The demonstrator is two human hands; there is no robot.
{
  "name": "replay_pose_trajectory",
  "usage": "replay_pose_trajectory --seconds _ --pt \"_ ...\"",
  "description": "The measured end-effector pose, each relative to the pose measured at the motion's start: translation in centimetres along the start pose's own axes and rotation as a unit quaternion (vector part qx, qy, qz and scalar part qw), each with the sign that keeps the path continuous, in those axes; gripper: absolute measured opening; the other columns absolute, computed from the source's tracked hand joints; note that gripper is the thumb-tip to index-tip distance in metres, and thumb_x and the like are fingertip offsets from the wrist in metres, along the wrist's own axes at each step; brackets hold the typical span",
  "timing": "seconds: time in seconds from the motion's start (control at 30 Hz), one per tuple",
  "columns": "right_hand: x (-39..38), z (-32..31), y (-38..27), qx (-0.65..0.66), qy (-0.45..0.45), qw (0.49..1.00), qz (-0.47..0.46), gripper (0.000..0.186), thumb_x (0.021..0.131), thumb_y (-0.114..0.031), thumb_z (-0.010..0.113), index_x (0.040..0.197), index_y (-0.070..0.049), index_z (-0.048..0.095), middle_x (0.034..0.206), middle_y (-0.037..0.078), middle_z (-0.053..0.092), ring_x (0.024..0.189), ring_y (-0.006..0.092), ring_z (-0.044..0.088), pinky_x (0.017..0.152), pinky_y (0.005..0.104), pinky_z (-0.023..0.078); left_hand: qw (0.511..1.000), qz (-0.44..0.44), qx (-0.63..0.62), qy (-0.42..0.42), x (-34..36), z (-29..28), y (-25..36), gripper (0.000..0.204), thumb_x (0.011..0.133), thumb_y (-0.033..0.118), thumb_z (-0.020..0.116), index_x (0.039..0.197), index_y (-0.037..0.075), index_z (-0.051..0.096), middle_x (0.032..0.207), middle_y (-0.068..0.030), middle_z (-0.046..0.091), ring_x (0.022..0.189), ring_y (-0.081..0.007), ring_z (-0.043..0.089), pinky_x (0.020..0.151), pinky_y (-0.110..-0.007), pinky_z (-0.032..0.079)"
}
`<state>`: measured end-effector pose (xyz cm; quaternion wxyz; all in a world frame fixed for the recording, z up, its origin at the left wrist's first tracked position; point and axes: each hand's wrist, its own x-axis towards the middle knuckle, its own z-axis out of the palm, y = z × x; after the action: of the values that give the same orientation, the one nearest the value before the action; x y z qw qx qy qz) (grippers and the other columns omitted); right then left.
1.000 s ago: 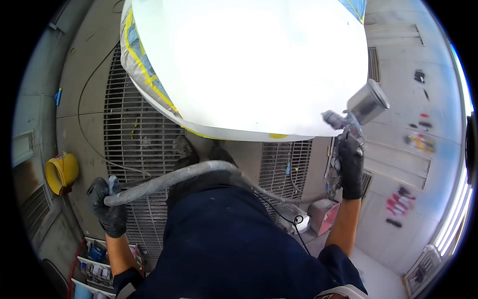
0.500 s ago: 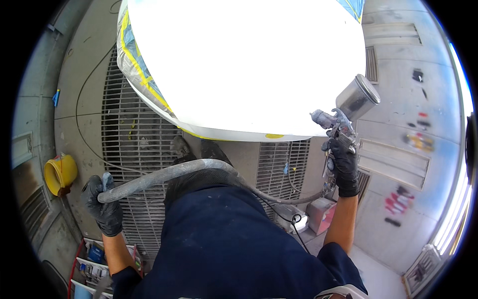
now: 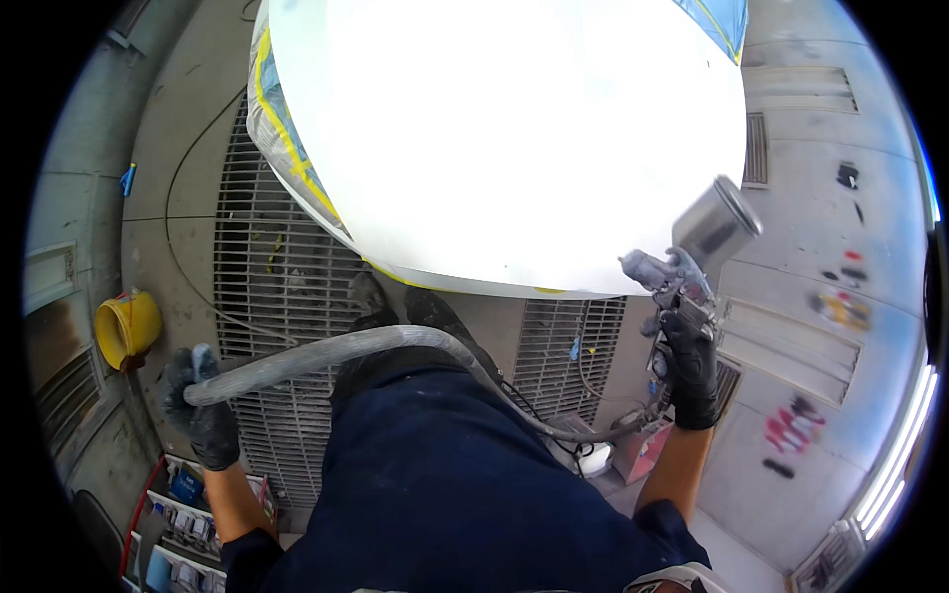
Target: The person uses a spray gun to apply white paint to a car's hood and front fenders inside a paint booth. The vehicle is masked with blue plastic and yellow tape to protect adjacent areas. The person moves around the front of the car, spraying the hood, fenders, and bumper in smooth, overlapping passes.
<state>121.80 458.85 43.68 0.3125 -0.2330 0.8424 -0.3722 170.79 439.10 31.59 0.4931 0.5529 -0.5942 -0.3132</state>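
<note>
In my right hand (image 3: 689,368), in a black glove, is a metal spray gun (image 3: 674,282), gripped by its handle. A silver paint cup (image 3: 718,225) sits tilted on top of the gun, whose nozzle points left over the near edge of a bright white car panel (image 3: 494,148). My left hand (image 3: 203,410), gloved in black too, is closed around a thick grey air hose (image 3: 326,358). From there the hose arcs across in front of my body and runs to the right, up to the gun's handle.
Yellow tape and masking film (image 3: 287,138) line the panel's left side. Floor grates (image 3: 262,237) lie under and beside me. A thin hose (image 3: 170,212) curves over the floor. A yellow bucket (image 3: 129,328) hangs at left, above a red-framed cart (image 3: 188,514). A paint-marked wall (image 3: 801,247) stands right.
The panel and surroundings have shifted slightly down and to the right in view. Both hands keep their holds, and the spray gun sits a little lower in the picture.
</note>
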Motion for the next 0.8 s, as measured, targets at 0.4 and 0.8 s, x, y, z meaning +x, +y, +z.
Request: replay_pose_trajectory --seconds 0.4,0.8 --pt "21.1 4.7 -24.4 -0.077 -0.128 0.963 -0.223 0.026 0.092 -0.029 0.060 0.108 -0.008 0.062 0.082 0.003 0.065 0.045 0.0035 0.044 0.038 0.0186 0.033 0.997 -0.036 0.000 0.065 -1.8 -7.3 3.7 0.015 0.092 0.007 0.062 0.106 0.001 0.064 0.097 -0.0043 0.064 0.089 -0.0121 0.060 0.081 -0.028 0.047" --pt "32.8 10.1 -26.6 -0.128 -0.088 0.974 -0.163 0.029 0.087 -0.035 0.068 0.101 -0.011 0.059 0.071 0.001 0.059 0.041 0.0046 0.045 0.035 0.0212 0.036 0.988 -0.076 0.105 0.079 -5.9 -8.1 5.7 0.013 0.092 0.011 0.056 0.097 0.000 0.060 0.085 -0.0056 0.055 0.079 -0.0155 0.052 0.072 -0.030 0.041"
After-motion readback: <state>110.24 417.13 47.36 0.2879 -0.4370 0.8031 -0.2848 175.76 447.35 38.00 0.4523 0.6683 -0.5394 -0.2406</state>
